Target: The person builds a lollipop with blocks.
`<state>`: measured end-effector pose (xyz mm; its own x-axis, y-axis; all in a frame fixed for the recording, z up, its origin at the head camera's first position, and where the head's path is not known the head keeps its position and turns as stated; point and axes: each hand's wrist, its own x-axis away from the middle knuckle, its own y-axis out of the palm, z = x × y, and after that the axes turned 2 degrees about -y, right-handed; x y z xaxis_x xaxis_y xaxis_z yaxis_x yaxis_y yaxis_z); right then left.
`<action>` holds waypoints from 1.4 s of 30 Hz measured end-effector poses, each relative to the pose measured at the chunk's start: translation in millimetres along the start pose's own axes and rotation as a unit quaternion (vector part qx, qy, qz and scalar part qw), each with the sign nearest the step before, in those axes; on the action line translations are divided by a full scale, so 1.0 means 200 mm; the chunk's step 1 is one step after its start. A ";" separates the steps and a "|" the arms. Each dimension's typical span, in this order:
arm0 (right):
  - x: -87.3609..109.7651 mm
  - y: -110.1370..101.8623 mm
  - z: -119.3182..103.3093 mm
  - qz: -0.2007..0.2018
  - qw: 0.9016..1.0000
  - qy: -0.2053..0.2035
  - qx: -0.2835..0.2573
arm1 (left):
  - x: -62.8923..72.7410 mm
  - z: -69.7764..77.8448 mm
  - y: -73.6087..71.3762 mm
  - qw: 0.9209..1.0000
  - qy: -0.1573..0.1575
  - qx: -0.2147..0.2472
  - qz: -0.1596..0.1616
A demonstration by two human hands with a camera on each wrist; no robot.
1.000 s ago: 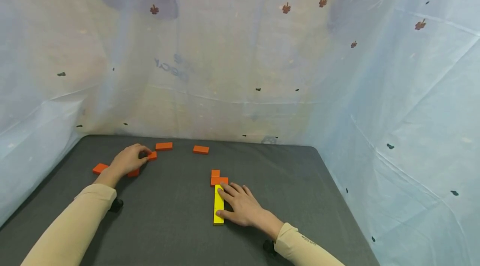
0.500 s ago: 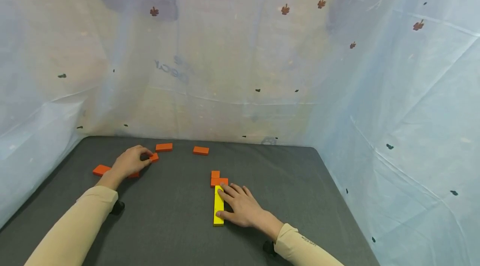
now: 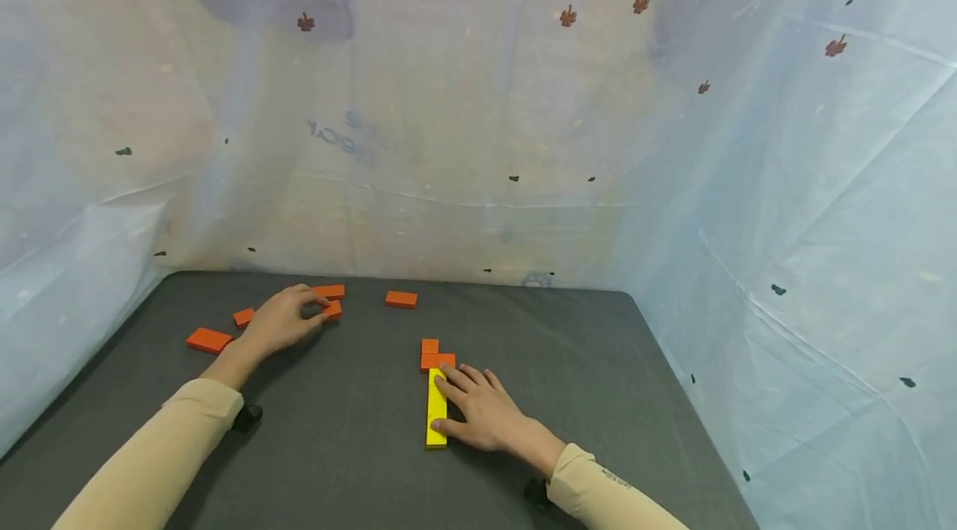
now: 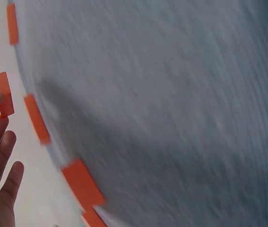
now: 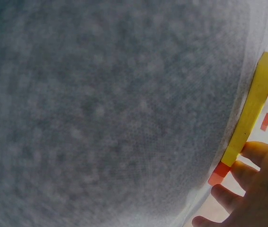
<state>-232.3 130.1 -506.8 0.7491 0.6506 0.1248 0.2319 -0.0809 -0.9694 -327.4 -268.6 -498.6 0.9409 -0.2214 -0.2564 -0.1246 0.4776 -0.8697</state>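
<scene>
My left hand (image 3: 278, 324) pinches a small orange block (image 4: 5, 97) between thumb and fingertips, above the table in the left wrist view. In the head view this hand is at the far left, close to another orange block (image 3: 329, 291). My right hand (image 3: 484, 412) rests with spread fingers along the right side of a long yellow block (image 3: 434, 404), its thumb and fingertips touching it. Against the yellow block's far end lies an orange block (image 3: 430, 361), and a smaller orange block (image 3: 429, 345) adjoins that one at the left.
Loose orange blocks lie around the left arm: one block (image 3: 209, 340) beside the wrist and a small block (image 3: 243, 317) behind the hand. Another orange block (image 3: 401, 299) lies near the far edge. A translucent plastic sheet (image 3: 449, 139) hangs around the dark grey table (image 3: 568, 364).
My left hand has moved right with the small orange block in its fingers, baring a small block behind it. The right hand and the yellow block stay put.
</scene>
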 end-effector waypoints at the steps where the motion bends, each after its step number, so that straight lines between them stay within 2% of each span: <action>1: 0.00 0.00 0.00 0.001 1.000 -0.001 -0.001 | 0.00 0.02 0.01 1.000 0.006 0.001 0.002; 9: 0.00 0.00 0.01 0.002 1.000 -0.012 0.003 | -0.04 0.19 0.07 0.999 0.037 0.015 0.016; 15: 0.01 -0.01 0.00 0.001 1.000 -0.003 0.002 | -0.06 0.32 0.14 0.996 0.073 0.039 0.036; 21: 0.01 -0.01 -0.01 0.001 1.000 0.001 0.005 | -0.09 0.45 0.21 0.994 0.089 0.051 0.037; 26: 0.00 0.00 0.00 -0.003 1.000 0.001 0.003 | -0.12 0.54 0.28 0.993 0.101 0.059 0.020; 32: 0.00 0.00 0.00 -0.005 1.000 -0.008 -0.005 | -0.15 0.61 0.36 0.991 0.122 0.060 0.004; 39: -0.01 0.00 0.01 -0.007 1.000 -0.016 -0.003 | -0.17 0.69 0.42 0.991 0.109 0.063 -0.043; 42: -0.01 0.00 0.02 -0.008 1.000 -0.016 0.003 | -0.19 0.71 0.44 0.990 0.117 0.065 -0.054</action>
<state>-236.1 130.7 -508.3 0.7256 0.6751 0.1333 0.2389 -0.0655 -0.9688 -329.4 -97.9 -506.2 0.8462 -0.4600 -0.2691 0.0282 0.5429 -0.8394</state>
